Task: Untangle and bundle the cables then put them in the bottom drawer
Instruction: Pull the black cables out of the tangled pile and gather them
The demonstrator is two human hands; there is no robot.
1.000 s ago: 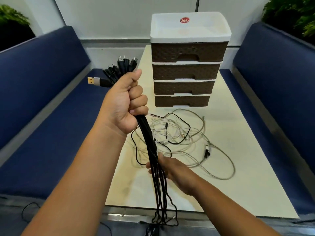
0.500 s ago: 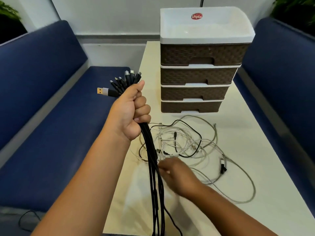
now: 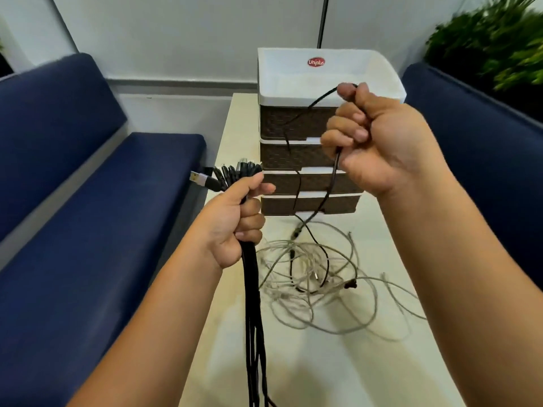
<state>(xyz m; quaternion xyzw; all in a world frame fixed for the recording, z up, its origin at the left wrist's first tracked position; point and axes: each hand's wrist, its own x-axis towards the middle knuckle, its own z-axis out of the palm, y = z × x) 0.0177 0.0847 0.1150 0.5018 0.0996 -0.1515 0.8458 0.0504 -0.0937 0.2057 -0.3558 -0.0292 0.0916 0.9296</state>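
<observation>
Behind both hands, a white table [image 3: 338, 362] with blue benches [image 3: 88, 215] on each side and a green plant [image 3: 487, 42] far off past the right fingers. Straight past the fingers, a brown drawer box [image 3: 308, 127] with a white top, all four drawers pushed in, bottom drawer [image 3: 308, 204] not opened yet. Below the right fingers, flat on the table, a messy heap of pale cables [image 3: 317, 289], looped over each other, with some black ones mixed in. Left hand [image 3: 235, 227] curled tight round a thick bunch of black cables [image 3: 254, 318]; plugs fanned out just above the left fingers, long tails hanging straight down below them. Right hand [image 3: 379, 136] clenched round one thin black cable [image 3: 329, 186], lifted high, one end poking out by the thumb, the rest dropping down from under the fingers into the heap. By the look of it, about half done: many black cables pulled free and gathered, one more coming out. Left to do: free the pale ones, tie up the bunches, open the bottom drawer, put it all inside.
</observation>
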